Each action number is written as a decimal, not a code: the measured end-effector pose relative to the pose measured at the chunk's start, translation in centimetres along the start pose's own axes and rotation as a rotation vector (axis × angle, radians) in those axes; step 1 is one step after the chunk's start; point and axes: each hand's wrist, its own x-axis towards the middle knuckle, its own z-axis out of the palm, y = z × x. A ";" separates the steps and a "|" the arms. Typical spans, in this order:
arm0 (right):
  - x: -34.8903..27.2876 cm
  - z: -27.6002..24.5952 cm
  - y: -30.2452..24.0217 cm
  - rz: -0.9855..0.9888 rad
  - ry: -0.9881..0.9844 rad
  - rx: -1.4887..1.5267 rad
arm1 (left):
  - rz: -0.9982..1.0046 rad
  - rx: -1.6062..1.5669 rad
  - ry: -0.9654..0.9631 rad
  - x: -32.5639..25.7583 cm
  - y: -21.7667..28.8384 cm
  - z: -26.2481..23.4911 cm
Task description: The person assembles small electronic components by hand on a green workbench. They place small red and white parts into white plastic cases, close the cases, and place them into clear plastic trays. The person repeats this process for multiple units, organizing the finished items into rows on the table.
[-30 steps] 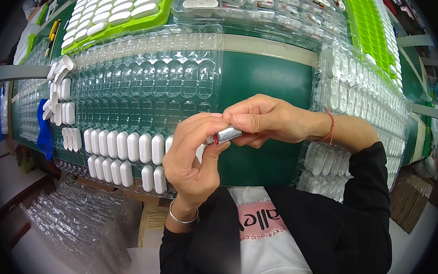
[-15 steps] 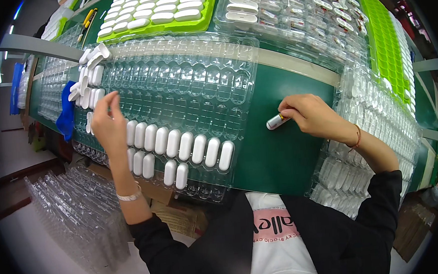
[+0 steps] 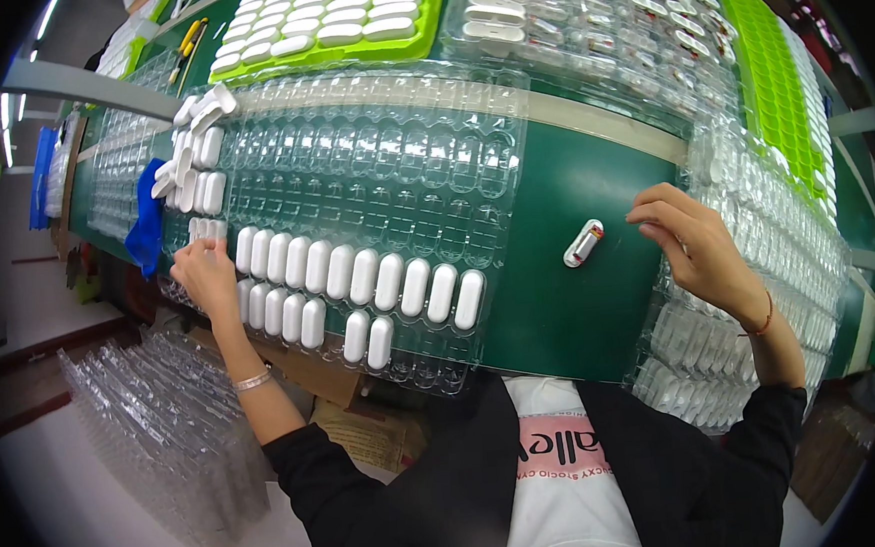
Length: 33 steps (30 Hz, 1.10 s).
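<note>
Right hand [image 3: 701, 247] has let go of the white piece [image 3: 583, 244], now lying alone on the green bench [image 3: 579, 295]; fingers loosely open. Left hand [image 3: 205, 273] has reached the tray [image 3: 392, 191], fingers on the white capsules [image 3: 358, 278], gripping nothing.

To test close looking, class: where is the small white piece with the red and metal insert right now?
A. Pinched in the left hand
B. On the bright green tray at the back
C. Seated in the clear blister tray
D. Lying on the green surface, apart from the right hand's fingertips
D: the small white piece lies on the bare green surface, just left of the right hand, whose fingertips stop short of it; the left hand rests at the clear blister tray.
</note>
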 end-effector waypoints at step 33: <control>-25.8 -0.5 -0.4 0.890 0.538 -0.558 | 0.608 -1.656 -0.690 -25.2 30.1 -13.1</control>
